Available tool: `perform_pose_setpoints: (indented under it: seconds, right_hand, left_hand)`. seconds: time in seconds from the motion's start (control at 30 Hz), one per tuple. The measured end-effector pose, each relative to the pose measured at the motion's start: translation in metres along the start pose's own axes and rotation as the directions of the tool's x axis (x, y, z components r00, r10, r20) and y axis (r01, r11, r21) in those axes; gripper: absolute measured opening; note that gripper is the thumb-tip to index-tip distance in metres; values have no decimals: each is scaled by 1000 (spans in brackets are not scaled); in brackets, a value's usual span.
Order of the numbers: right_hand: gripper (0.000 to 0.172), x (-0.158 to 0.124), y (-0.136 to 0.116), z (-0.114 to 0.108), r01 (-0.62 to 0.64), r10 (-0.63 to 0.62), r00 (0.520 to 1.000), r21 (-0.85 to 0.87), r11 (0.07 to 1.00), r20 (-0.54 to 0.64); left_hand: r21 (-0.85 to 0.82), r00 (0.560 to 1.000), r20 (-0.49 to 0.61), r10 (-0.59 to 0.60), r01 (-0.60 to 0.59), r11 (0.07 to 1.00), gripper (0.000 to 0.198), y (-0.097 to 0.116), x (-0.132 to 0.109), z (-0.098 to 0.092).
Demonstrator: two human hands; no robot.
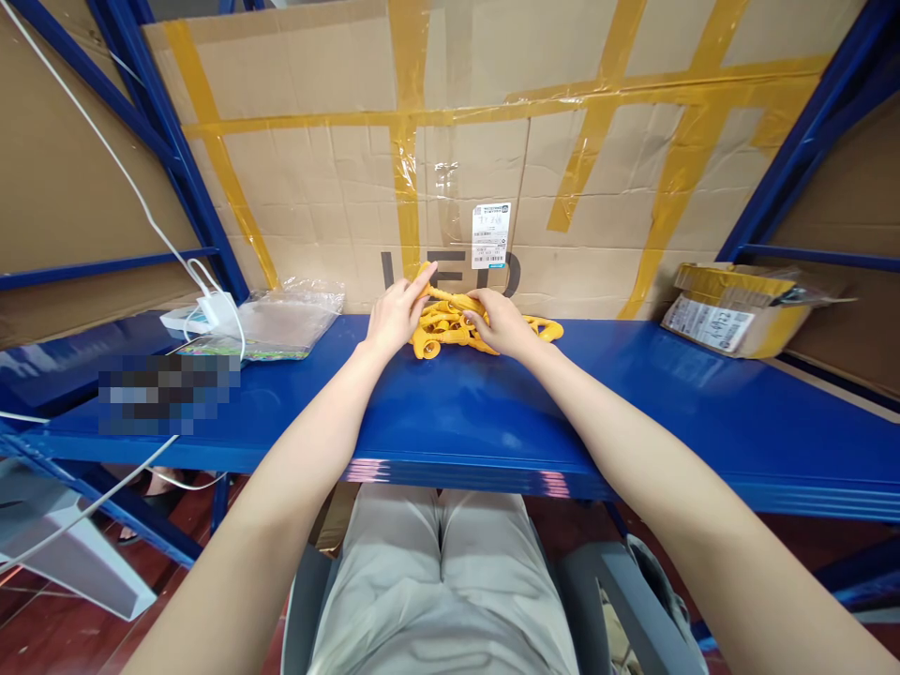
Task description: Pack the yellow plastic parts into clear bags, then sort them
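A heap of yellow plastic pieces point(450, 328) lies on the blue shelf point(492, 412), against a taped cardboard sheet. My left hand point(395, 314) rests on the left side of the heap, its fingers closed on one yellow piece with the index finger stretched upward. My right hand point(501, 323) covers the right side of the heap, fingers curled down onto the yellow pieces. A few yellow loops stick out to the right of that hand.
A stack of clear plastic bags point(281, 319) lies left of the heap, beside a white charger point(215, 307) with white cables. A yellow-taped small carton point(738, 309) sits at the right. Blue rack posts point(169, 141) frame both sides. A pale stand point(63, 548) is below left.
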State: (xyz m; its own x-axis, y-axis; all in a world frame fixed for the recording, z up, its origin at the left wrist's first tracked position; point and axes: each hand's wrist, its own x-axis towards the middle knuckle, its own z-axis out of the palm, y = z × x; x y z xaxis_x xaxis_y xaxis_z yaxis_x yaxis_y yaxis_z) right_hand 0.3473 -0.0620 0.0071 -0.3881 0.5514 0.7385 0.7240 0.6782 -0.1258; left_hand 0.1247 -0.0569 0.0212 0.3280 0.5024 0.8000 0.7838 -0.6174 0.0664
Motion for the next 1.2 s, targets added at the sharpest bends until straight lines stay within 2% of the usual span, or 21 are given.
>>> perform_pose_setpoints:
  seconds: [0.13, 0.27, 0.37, 0.53, 0.7, 0.87, 1.2]
  right_hand:
    - [30, 0, -3, -6, -8, 10, 1000, -81, 997, 21]
    - [28, 0, -8, -14, -24, 32, 999, -190, 982, 42]
    - [30, 1, -11, -19, 13, 0, 999, -262, 965, 46]
    - [29, 1, -15, -21, 37, -29, 999, -277, 960, 34]
    - [32, 0, -16, -16, 17, 5, 997, -287, 958, 76]
    - [23, 0, -11, -12, 16, 19, 993, -294, 956, 117]
    - [18, 0, -7, -16, -31, 45, 997, -207, 978, 62]
  left_hand:
    - [-56, 994, 48, -96, 99, 994, 44, 5, 0, 0]
    - [-149, 979, 42, -198, 202, 968, 40, 9, 0, 3]
    - [-153, 973, 44, -229, 233, 960, 37, 12, 0, 6]
    - [-165, 968, 72, -242, 251, 954, 36, 17, -1, 5]
    - [-162, 973, 75, -221, 230, 960, 35, 18, -2, 4]
    - [-110, 977, 97, -191, 201, 973, 35, 19, -3, 3]
    - [-21, 972, 94, -214, 216, 976, 34, 15, -2, 4]
